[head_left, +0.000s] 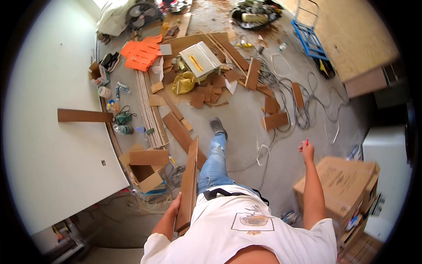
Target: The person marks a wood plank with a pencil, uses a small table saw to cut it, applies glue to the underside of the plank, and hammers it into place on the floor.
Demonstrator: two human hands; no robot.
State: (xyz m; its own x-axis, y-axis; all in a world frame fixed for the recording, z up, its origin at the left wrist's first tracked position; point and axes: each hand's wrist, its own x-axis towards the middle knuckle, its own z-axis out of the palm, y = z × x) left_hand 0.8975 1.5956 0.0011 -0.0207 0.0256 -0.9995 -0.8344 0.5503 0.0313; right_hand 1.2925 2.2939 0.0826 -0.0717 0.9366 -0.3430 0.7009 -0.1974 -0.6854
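Left hand (176, 205), at lower centre-left of the frame, grasps the edge of a long brown plank (189, 185), fingers largely hidden behind it; right hand (307, 151), toward the right of the frame, is curled around a small red item (307, 141). Grey floor (246, 119) spans the middle, strewn with brown wood offcuts (276, 121) and tangled cables (300, 119). A white wall (57, 167) fills the left side, orange sheets (141, 53) lie at upper left, a blue hand truck (310, 39) is at upper right, and a cardboard box (336, 180) sits at lower right.
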